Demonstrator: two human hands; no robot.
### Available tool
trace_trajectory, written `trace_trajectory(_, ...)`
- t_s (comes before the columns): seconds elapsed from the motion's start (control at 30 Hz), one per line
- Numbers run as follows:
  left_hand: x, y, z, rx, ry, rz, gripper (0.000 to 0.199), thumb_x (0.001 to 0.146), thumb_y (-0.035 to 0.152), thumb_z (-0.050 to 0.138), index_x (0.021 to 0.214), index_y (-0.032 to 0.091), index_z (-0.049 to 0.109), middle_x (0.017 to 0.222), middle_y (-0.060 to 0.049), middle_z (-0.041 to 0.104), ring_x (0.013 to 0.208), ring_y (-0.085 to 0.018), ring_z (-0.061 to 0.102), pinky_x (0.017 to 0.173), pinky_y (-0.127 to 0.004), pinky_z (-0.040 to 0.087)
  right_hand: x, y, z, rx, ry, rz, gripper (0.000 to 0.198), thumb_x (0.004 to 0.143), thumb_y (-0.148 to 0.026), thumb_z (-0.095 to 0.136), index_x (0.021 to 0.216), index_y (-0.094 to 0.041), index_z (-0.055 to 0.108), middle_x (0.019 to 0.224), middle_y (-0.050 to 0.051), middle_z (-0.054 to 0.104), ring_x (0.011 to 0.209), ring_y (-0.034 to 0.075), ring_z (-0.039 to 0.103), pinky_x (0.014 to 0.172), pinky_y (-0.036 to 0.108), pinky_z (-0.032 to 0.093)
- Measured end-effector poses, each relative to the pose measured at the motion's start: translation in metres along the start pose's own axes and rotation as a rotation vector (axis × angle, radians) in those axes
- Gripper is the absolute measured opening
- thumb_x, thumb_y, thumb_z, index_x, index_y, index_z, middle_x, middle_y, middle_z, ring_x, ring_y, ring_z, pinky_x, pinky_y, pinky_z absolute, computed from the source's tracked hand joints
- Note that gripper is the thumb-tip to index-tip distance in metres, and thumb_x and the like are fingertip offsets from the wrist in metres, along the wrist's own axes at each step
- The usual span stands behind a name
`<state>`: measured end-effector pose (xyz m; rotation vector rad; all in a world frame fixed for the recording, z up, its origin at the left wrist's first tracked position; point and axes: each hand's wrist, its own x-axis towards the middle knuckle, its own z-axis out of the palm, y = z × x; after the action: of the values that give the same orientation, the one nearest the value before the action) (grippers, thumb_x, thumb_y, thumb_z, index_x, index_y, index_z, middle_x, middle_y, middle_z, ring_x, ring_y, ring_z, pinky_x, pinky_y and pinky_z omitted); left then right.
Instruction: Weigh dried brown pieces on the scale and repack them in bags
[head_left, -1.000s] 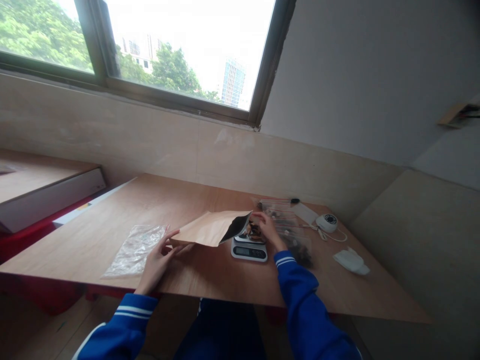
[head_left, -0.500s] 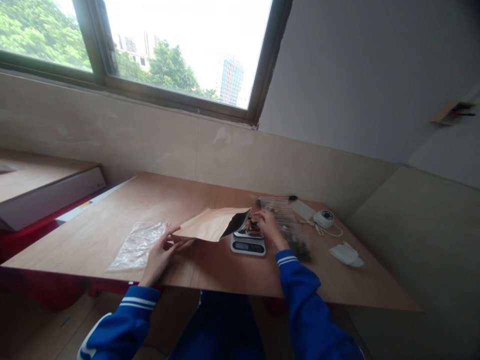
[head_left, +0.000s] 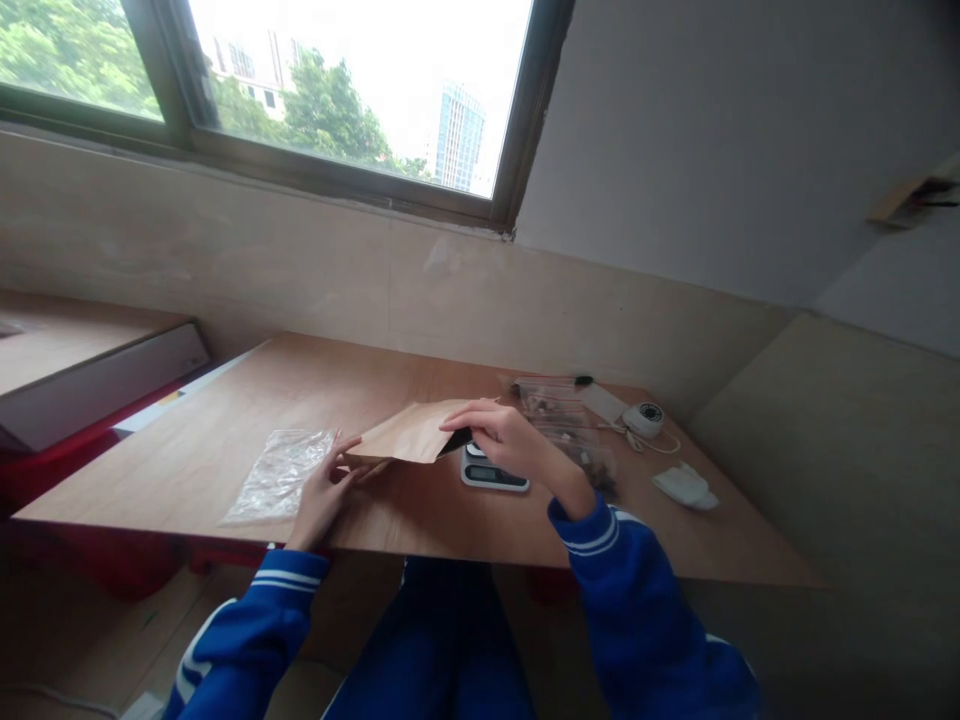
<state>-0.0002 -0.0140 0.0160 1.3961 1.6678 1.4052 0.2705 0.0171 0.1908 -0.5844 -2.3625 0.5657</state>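
Observation:
My left hand [head_left: 328, 490] grips the closed end of a tan kraft paper bag [head_left: 405, 432], thumb and fingers on its edge. The bag is tilted above the table, its dark mouth facing right. At that mouth is my right hand [head_left: 504, 437], fingers bent together over the opening; whatever they may hold is hidden. Beneath the right hand stands a small digital scale [head_left: 493, 478] with a grey display. The hand and bag cover the top of the scale. Left of my left hand lies a crumpled clear plastic bag [head_left: 281, 475].
Behind and right of the scale lie several clear zip bags [head_left: 555, 410] with dark contents. Farther right are a white round device [head_left: 643, 418] with a cable and a crumpled white tissue [head_left: 685, 486]. The wooden table [head_left: 337, 370] stands below a window; another table [head_left: 90, 335] is at left.
My right hand has moved left from the brown dried pieces on the scale to the bag's mouth, now covering those pieces. My left hand keeps its hold. The view has shifted slightly.

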Motion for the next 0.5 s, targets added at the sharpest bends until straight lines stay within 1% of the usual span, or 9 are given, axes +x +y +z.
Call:
trace_trajectory(0.07,0.0,-0.001,0.0,0.009,0.01,0.014,0.057,0.072,0.052,0.062,0.121,0.022,0.059,0.127,-0.009,0.059,0.078,-0.018,0.063,0.075,-0.033,0.05,0.001,0.0,0.003,-0.057,0.024,-0.039,0.042,0.085,-0.001,0.04,0.107,-0.023,0.067,0.113,0.005,0.066,0.108,0.017,0.059,0.097,0.033,0.045)
trace_trajectory(0.13,0.001,-0.003,0.0,0.011,0.014,0.025,0.055,0.072,0.051,0.062,0.119,0.023,0.06,0.135,-0.01,0.054,0.078,-0.018,0.063,0.074,-0.033,0.05,0.0,0.001,0.003,-0.07,0.078,-0.044,0.038,0.087,-0.003,0.04,0.109,-0.022,0.065,0.113,0.005,0.064,0.106,0.016,0.058,0.093,0.03,0.046)
trace_trajectory(0.2,0.001,-0.003,0.001,0.009,0.014,0.031,0.055,0.072,0.05,0.062,0.119,0.022,0.06,0.135,-0.011,0.053,0.078,-0.018,0.063,0.074,-0.033,0.05,-0.001,0.004,0.002,-0.081,0.125,-0.021,0.031,0.089,-0.007,0.042,0.106,-0.021,0.064,0.105,0.006,0.063,0.099,0.016,0.06,0.087,0.028,0.048)
trace_trajectory(0.27,0.001,-0.003,0.001,0.01,0.013,0.031,0.056,0.072,0.051,0.062,0.119,0.022,0.06,0.133,-0.011,0.055,0.079,-0.019,0.062,0.074,-0.033,0.05,-0.002,0.009,0.004,-0.105,0.12,-0.012,0.028,0.09,-0.008,0.043,0.104,-0.02,0.065,0.101,0.006,0.063,0.096,0.016,0.061,0.085,0.029,0.049)
trace_trajectory(0.4,0.001,-0.001,0.001,0.009,0.01,0.02,0.055,0.073,0.05,0.061,0.12,0.022,0.059,0.137,-0.011,0.05,0.082,-0.019,0.062,0.077,-0.034,0.049,-0.002,0.02,0.011,-0.139,0.01,0.0,0.033,0.086,-0.005,0.043,0.104,-0.019,0.067,0.107,0.008,0.067,0.103,0.019,0.06,0.092,0.034,0.048)
trace_trajectory(0.43,0.0,-0.001,0.001,0.007,0.009,0.016,0.054,0.073,0.05,0.061,0.12,0.022,0.059,0.137,-0.011,0.05,0.082,-0.019,0.062,0.078,-0.034,0.049,0.0,0.022,0.011,-0.127,-0.036,0.015,0.035,0.085,-0.004,0.042,0.104,-0.019,0.068,0.107,0.007,0.068,0.103,0.019,0.061,0.092,0.033,0.048)
trace_trajectory(0.5,0.0,-0.001,0.0,-0.001,0.012,0.008,0.053,0.073,0.05,0.061,0.119,0.022,0.059,0.13,-0.009,0.055,0.083,-0.019,0.061,0.079,-0.034,0.048,0.006,0.025,0.01,-0.076,-0.151,0.049,0.04,0.082,-0.002,0.04,0.102,-0.019,0.07,0.104,0.004,0.071,0.101,0.018,0.063,0.09,0.031,0.049)
